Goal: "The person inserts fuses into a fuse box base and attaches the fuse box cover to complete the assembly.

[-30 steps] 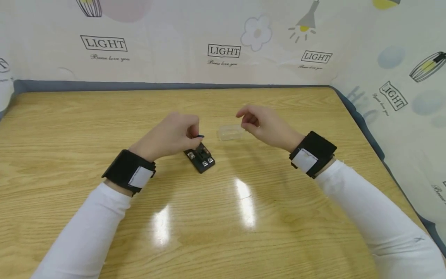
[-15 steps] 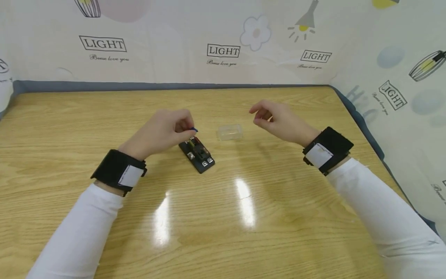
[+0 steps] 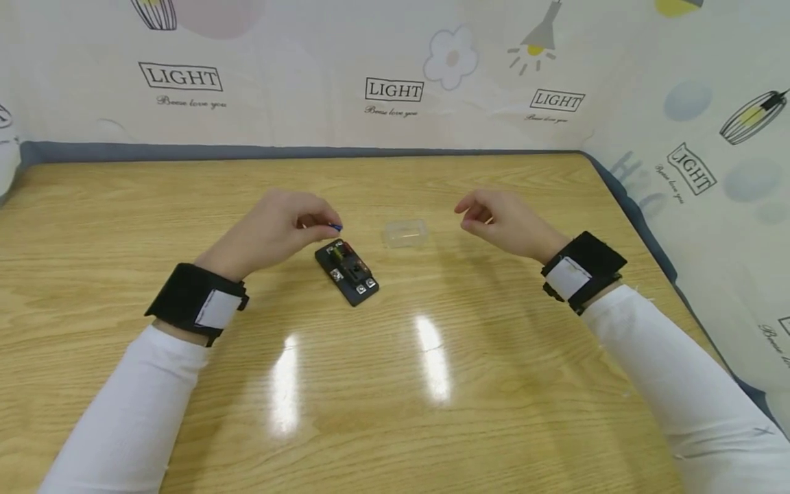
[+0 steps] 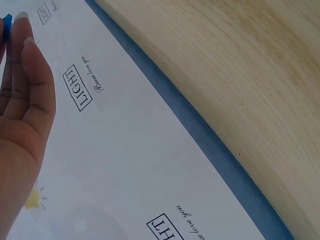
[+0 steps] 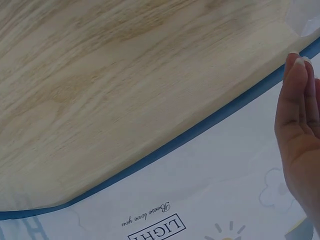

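Note:
Between thumb and fingertips my left hand [image 3: 280,223] pinches a small blue blade fuse [image 3: 335,227], just above and left of the black fuse block [image 3: 347,272]. The block lies flat on the table, with silver screw terminals and a few coloured fuses showing on top. In the left wrist view the blue fuse [image 4: 7,27] shows at the fingertips, partly cut off by the frame edge. My right hand [image 3: 509,223] hovers loosely curled, holding nothing. A clear plastic cover [image 3: 405,234] rests on the table between the block and the right hand.
The wooden table [image 3: 395,425] carries bright light reflections in front of the block. A printed white wall covering [image 3: 296,82] rises behind the table and along its right side, with a blue-grey strip [image 3: 247,152] at the back edge.
My left hand has drawn up and left from the fuse block, lifting the blue fuse off it. My right hand has moved right, away from the clear cover.

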